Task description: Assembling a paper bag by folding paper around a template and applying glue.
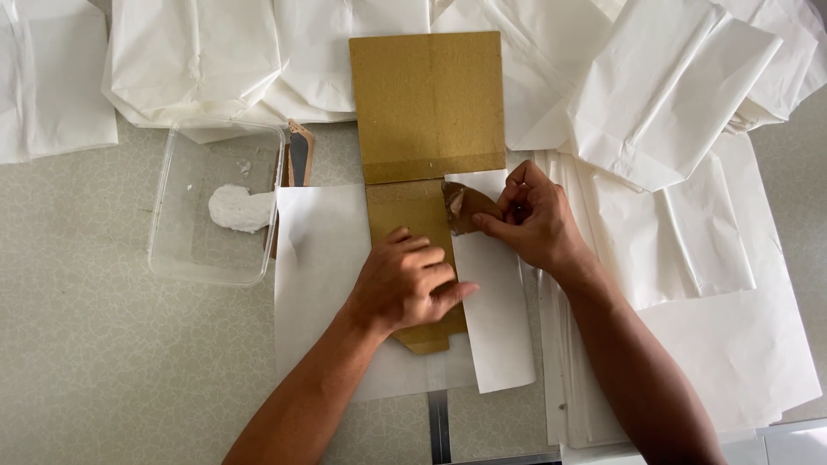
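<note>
Top-down view: left hand (403, 280) lies flat, fingers spread, pressing a brown cardboard template (422, 155) onto a white paper sheet (323, 284) w/ a folded flap. Right hand (534, 220) pinches a small brown card scrap (463, 207), held just right of the template's edge, touching the flap's top. Template's long axis runs away from the person; clear tub w/ white paste (215, 202) sits well left, nearer the left hand.

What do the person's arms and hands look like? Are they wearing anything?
Both arms are bare, with no sleeves in view. The left hand and the right hand wear no gloves, rings, watch or bracelet that can be seen. The fingernails are short.
</note>
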